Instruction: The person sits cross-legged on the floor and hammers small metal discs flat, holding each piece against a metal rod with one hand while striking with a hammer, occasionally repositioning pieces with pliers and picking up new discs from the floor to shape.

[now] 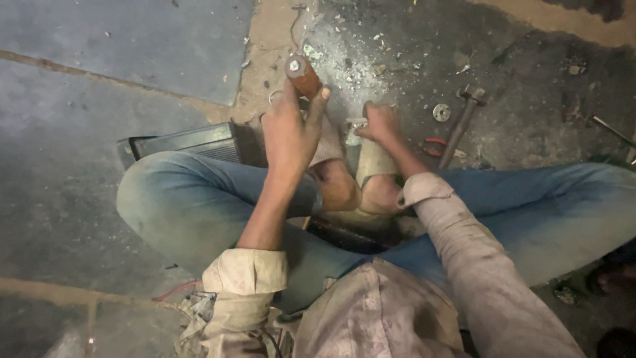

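The left hand (290, 129) is closed around a brown handle (304, 76), prob. wood, with its round end up; the tool's head is hidden behind the hand, so I cannot tell what tool it is. The right hand (379, 122) pinches a small pale metal piece (356, 122) with narrow fingers and holds it down just in front of the feet.

The handle looks stiff and dry, not slippery; the grip is at its middle, w/ thumb up along the side. The metal piece seems light and hard, easy to slip, so a hold at its near edge seems safest.

The person sits cross-legged on the floor (99, 40). A dark flat panel (192, 142) lies under the left knee. Near the right hand are a hammer (462, 119), a washer (441, 112) and sth red (434, 142); pale dust is scattered beyond the hands.
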`<state>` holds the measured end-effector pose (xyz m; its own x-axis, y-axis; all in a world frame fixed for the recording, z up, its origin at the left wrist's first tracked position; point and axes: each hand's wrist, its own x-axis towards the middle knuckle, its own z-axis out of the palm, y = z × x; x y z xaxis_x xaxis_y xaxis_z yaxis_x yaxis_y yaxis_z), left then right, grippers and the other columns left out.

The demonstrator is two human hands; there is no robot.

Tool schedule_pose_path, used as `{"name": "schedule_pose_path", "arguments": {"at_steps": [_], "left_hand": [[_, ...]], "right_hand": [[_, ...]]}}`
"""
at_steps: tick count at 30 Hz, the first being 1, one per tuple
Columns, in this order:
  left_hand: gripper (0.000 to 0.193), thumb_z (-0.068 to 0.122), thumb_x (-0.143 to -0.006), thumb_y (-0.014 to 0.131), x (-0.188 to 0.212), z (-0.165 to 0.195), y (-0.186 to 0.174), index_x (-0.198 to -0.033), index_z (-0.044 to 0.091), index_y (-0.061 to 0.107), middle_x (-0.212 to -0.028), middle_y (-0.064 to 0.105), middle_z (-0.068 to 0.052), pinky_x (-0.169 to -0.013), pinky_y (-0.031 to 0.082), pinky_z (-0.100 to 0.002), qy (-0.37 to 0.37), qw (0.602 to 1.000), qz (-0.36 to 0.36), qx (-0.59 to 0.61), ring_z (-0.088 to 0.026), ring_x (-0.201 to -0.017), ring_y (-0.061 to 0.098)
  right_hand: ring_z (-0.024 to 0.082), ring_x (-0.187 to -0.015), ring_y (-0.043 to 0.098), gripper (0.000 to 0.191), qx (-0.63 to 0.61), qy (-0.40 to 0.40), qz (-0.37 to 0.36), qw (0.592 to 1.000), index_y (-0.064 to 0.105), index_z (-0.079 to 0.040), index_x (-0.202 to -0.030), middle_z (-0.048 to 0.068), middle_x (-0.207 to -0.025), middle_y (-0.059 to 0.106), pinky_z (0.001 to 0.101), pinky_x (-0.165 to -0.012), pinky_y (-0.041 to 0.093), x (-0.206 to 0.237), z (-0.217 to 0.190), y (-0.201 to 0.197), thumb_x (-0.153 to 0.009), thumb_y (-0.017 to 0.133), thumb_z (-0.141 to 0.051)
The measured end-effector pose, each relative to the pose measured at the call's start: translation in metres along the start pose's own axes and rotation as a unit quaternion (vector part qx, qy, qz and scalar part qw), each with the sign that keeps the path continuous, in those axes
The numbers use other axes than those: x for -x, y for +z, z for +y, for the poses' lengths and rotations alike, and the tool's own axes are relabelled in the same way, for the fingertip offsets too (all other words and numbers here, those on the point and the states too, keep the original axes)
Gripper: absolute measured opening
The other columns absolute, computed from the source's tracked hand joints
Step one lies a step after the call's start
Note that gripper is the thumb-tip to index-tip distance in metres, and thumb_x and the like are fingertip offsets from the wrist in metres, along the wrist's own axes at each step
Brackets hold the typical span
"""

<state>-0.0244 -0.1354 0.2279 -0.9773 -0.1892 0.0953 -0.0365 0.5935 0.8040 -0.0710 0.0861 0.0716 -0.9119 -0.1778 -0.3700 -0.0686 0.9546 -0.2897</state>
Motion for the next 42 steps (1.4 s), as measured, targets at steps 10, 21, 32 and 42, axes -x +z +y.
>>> {"name": "schedule_pose_path", "arguments": {"at_steps": [10, 21, 32, 42], "left_hand": [[0.039, 0.033, -0.095, 0.073, 0.0, -0.001, -0.005, -0.119, 0.003, 0.063, -0.084, 0.07, -0.021, -0.066, 0.051, -0.053, -0.019, 0.999, 0.006, 0.037, -0.043, -0.076, 0.068], [0.04, 0.036, -0.097, 0.072, -0.001, -0.003, -0.003, -0.117, 0.003, 0.062, -0.08, 0.069, -0.02, -0.064, 0.05, -0.053, -0.014, 1.0, 0.001, 0.006, -0.042, -0.072, 0.068], [0.04, 0.035, -0.097, 0.072, 0.0, -0.001, -0.002, -0.118, 0.002, 0.062, -0.084, 0.07, -0.02, -0.065, 0.05, -0.052, -0.006, 1.0, 0.001, 0.023, -0.041, -0.075, 0.068], [0.037, 0.034, -0.097, 0.072, -0.002, 0.005, -0.007, -0.113, 0.002, 0.063, -0.085, 0.072, -0.021, -0.064, 0.051, -0.051, -0.005, 0.999, -0.003, 0.039, -0.041, -0.074, 0.069]], "right_hand": [[0.046, -0.104, 0.061, 0.05, -0.013, -0.117, 0.312, 0.943, 0.062, 0.0, -0.118, 0.025, -0.119, 0.062, 0.0527, -0.084, 0.048, 0.01, -0.011, -0.001, -0.076, 0.083, -0.02], [0.046, -0.113, 0.057, 0.052, -0.02, -0.094, 0.254, 0.963, 0.055, 0.0, -0.122, 0.024, -0.125, 0.057, 0.0519, -0.095, 0.047, 0.008, -0.002, 0.013, -0.076, 0.078, -0.004], [0.04, -0.114, 0.062, 0.046, 0.013, -0.023, 0.191, 0.981, 0.06, -0.005, -0.122, 0.018, -0.119, 0.065, 0.0507, -0.096, 0.048, 0.008, -0.005, 0.007, -0.081, 0.08, -0.01], [0.031, -0.101, 0.073, 0.05, -0.247, -0.06, 0.055, 0.965, 0.07, -0.005, -0.121, 0.018, -0.112, 0.074, 0.0419, -0.089, 0.057, -0.023, 0.034, 0.016, -0.087, 0.082, -0.04]]}}
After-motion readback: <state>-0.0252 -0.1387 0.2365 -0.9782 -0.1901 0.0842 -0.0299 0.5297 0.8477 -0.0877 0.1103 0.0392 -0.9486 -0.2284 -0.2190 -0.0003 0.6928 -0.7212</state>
